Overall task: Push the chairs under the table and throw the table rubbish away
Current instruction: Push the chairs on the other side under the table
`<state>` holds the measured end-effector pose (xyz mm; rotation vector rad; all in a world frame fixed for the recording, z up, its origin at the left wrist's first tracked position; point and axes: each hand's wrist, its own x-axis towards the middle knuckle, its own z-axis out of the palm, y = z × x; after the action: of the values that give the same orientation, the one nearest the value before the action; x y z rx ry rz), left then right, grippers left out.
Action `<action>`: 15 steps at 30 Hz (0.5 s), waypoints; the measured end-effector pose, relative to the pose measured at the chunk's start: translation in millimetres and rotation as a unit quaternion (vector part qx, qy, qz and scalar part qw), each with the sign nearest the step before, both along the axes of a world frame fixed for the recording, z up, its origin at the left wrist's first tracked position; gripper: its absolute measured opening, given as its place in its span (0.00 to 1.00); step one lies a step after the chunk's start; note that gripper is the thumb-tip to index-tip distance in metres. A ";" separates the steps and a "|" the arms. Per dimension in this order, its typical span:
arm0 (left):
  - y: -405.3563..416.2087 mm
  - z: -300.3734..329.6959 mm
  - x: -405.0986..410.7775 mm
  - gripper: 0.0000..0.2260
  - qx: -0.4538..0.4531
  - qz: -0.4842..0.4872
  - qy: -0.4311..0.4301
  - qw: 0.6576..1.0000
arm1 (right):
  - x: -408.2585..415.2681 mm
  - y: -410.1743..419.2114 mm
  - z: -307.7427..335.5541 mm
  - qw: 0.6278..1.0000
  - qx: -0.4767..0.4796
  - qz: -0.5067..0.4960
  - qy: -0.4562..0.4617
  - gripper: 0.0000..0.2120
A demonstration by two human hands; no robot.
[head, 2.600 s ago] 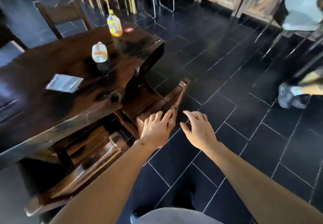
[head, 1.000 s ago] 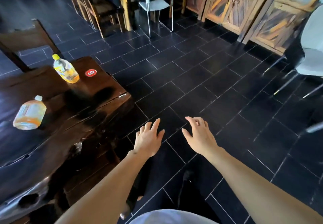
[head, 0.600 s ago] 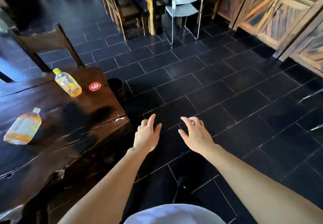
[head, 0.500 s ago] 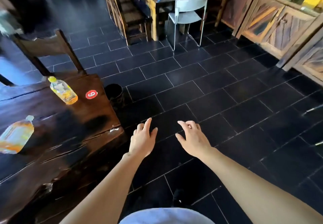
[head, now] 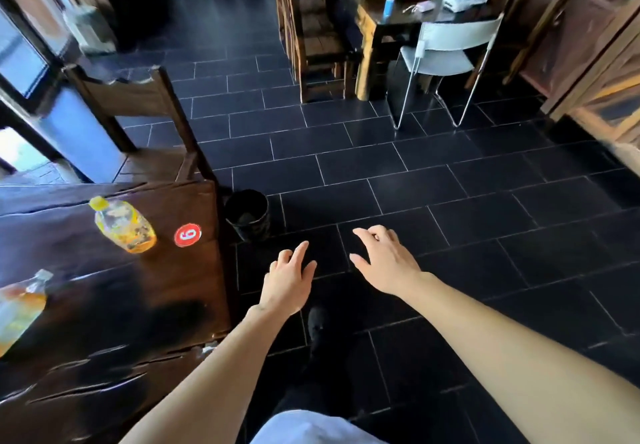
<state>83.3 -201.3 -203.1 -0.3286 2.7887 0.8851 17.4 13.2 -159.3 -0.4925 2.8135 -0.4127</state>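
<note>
The dark wooden table [head: 104,322] fills the left. On it stand a yellow-capped bottle [head: 123,225] and, at the left edge, a tilted bottle of orange drink [head: 19,308]. A red round sticker with a 6 [head: 187,234] is near the table's end. A wooden chair [head: 138,121] stands pulled out beyond the far end of the table. A small black bin [head: 247,215] sits on the floor by that corner. My left hand [head: 289,281] and my right hand [head: 384,263] hover empty over the floor, fingers loosely spread.
Black tiled floor [head: 450,201] stretches ahead and right. At the back stand another wooden table with clutter [head: 398,3], wooden chairs [head: 311,38] and a white metal chair [head: 446,52]. Wooden cabinets [head: 595,62] line the right. A glass door [head: 20,59] is at far left.
My hands have let go of the chair now pushed under the table. The view has moved along to the table's end; the bin and far chair have come into sight.
</note>
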 end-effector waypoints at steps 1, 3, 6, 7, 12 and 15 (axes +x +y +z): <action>-4.6 -2.8 -25.3 0.24 0.008 0.007 -0.001 1.000 | -29.3 -5.8 2.8 1.000 0.005 0.006 0.000 0.27; -15.7 -7.1 -76.5 0.23 0.015 0.018 0.008 1.000 | -89.1 -20.8 8.5 1.000 0.010 0.019 0.000 0.26; -39.9 -4.2 -156.8 0.21 0.005 0.024 0.026 0.999 | -175.3 -49.1 18.1 1.000 0.006 0.028 0.002 0.26; -49.6 -0.9 -182.6 0.21 -0.003 0.028 0.031 0.999 | -201.2 -59.6 20.3 0.999 0.004 0.033 0.003 0.25; -98.2 18.2 -294.3 0.22 -0.029 0.057 0.053 0.997 | -312.9 -108.3 25.6 0.998 -0.018 0.063 0.005 0.24; -125.1 19.6 -347.7 0.22 -0.037 0.085 0.061 0.994 | -372.4 -134.7 20.0 0.996 -0.018 0.086 -0.006 0.23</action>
<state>-264.4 -326.4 -183.4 -0.5483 2.9469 0.8666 -355.0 -121.5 -139.3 -0.7309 2.7287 -0.4298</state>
